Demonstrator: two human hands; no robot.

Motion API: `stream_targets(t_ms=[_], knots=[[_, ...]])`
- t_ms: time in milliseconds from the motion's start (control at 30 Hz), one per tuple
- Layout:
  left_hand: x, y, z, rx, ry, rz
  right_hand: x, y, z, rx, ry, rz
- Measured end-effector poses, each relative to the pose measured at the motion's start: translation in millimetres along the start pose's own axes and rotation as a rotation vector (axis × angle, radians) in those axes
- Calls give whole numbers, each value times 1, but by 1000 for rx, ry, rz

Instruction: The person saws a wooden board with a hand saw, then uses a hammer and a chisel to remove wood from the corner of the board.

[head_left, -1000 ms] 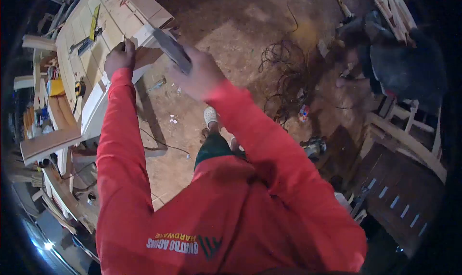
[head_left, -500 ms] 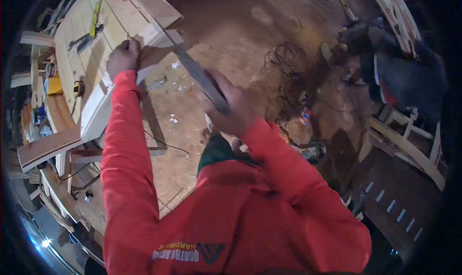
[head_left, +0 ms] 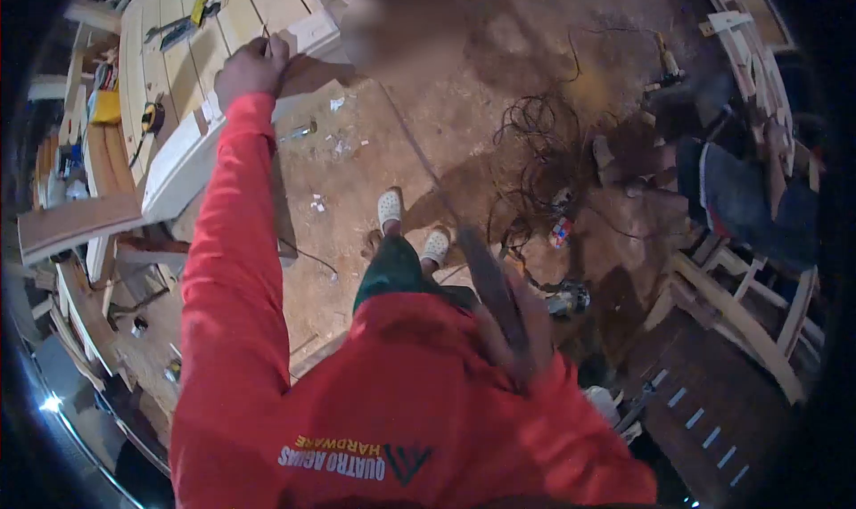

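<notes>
My left hand [head_left: 254, 68] is closed over the edge of a panel of pale wooden planks [head_left: 165, 72] at upper left, fingers curled on its top. My right hand [head_left: 532, 326], low in front of my chest, is wrapped round the dark handle end of a handsaw [head_left: 481, 264]. The blade, seen nearly edge-on, points up and left over the floor, its tip apart from the panel. On the planks lie a yellow strip-shaped tool [head_left: 202, 1] and a dark hand tool [head_left: 178, 33]. Nearer me is a tape measure [head_left: 152, 117].
Tangled cable [head_left: 539, 126] lies on the brown floor, with a power tool [head_left: 568, 299] close by. Another person [head_left: 749, 197] is at the right, near curved wooden frames [head_left: 736, 308]. A wooden beam [head_left: 80, 228] juts out at the left.
My right hand has drawn the saw down and back toward my body, away from the panel edge. My left hand stays on the panel; the view has shifted slightly.
</notes>
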State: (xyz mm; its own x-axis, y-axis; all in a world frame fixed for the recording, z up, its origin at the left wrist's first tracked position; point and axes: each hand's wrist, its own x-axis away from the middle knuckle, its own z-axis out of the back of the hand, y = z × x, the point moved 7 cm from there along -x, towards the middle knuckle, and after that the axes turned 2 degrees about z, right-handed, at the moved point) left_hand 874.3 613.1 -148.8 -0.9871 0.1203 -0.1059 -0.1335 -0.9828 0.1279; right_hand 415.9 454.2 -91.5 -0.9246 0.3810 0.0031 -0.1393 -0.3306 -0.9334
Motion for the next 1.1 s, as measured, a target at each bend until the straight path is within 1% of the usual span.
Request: stream_targets(t_ms=[67, 100, 133, 200, 300, 333, 367, 400, 433, 500, 567, 600, 633, 733, 800, 833, 933, 1000, 1100], knots=[[6, 4, 0, 23, 24, -30, -72, 23, -30, -94, -75, -67], [5, 6, 1, 21, -4, -50, -122, 15, -40, 19, -49, -35], [8, 8, 3, 17, -17, -46, -157, 12, -50, -95, 41, 143], [11, 10, 9, 8, -31, -28, -179, -1, -59, -171, 58, 125], [17, 9, 9, 29, -51, -34, -140, -10, -37, -141, -38, -22], [11, 9, 10, 45, -45, -28, -111, -10, -25, -8, 60, 120], [11, 10, 10, -9, -34, -43, -63, -8, -14, 117, 151, 236], [12, 8, 6, 5, -40, -47, -35, 0, -7, -18, 7, 58], [6, 7, 3, 22, -35, -52, 9, 14, 2, -44, -40, -184], [6, 5, 3, 57, -25, -44, 54, -1, 17, 75, -44, -112], [5, 4, -3, 48, -26, -66, 59, -6, 19, 37, -65, -171], [2, 4, -2, 47, -17, -76, 51, -6, 16, 20, -73, -191], [3, 5, 0, 50, -58, -60, 24, -5, 6, -14, -70, -155], [9, 8, 5, 87, 40, -113, -107, -1, -38, -78, -30, -41], [8, 5, 2, 118, 80, -171, -205, -4, -69, -84, 22, 77], [9, 4, 2, 118, 81, -189, -228, -10, -78, -87, 50, 135], [9, 5, 6, 102, 95, -229, -250, -12, -84, -60, -29, 83], [14, 6, 10, 81, 112, -253, -251, -10, -86, -61, -11, 72], [14, 5, 13, 174, 146, -268, -251, -15, -86, 8, 13, 96]])
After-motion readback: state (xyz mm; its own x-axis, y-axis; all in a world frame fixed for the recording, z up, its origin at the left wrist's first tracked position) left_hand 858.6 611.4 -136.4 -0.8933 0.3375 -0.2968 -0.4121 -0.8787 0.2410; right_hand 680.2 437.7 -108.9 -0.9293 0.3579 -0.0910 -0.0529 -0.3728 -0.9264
